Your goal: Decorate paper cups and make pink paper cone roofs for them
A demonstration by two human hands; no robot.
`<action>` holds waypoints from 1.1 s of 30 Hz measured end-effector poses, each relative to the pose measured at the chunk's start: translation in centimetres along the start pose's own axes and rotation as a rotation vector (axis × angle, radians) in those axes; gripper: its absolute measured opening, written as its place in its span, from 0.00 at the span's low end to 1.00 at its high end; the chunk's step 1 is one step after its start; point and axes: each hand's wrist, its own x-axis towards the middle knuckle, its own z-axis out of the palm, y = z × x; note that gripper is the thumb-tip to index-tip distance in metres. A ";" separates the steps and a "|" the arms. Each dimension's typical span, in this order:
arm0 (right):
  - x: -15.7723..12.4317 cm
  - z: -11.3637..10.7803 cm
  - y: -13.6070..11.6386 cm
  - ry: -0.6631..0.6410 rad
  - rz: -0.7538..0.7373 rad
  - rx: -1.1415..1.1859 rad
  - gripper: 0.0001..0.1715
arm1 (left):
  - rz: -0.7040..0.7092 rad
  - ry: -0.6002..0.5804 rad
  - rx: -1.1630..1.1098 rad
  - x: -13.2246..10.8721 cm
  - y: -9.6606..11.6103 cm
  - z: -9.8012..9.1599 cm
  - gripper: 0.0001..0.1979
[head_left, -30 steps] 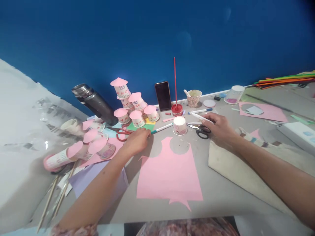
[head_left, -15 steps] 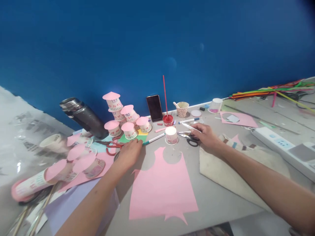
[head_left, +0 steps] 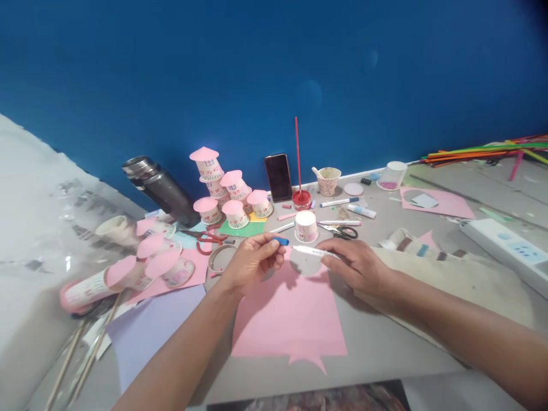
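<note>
The left hand (head_left: 254,257) pinches a small blue plastic cap (head_left: 281,241) between thumb and fingers; the right hand (head_left: 362,265) holds a slim white plastic marker (head_left: 314,251), its narrow end pointing towards the cap, a short gap between them. Both pieces are probably light, stiff and rather slippery, the nib being the delicate part; the marker is best gripped along its barrel, the cap by its sides. Under the hands lies a flat pink paper sheet (head_left: 289,319) with cut-out edges. Just beyond them, a white paper cup with pink drawings (head_left: 306,227) stands base up, its interior hidden. Farther beyond, a shallow round red pot (head_left: 302,200) holds red matter and an upright thin red stick (head_left: 297,154); to its right, a brown-patterned paper cup (head_left: 329,185) holds a leaning white stick (head_left: 317,172), any other contents being unclear
</note>
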 end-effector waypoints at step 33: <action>1.6 -1.7 2.8 0.091 0.310 -0.426 0.20 | 0.087 0.051 0.670 -2.3 0.1 1.0 0.18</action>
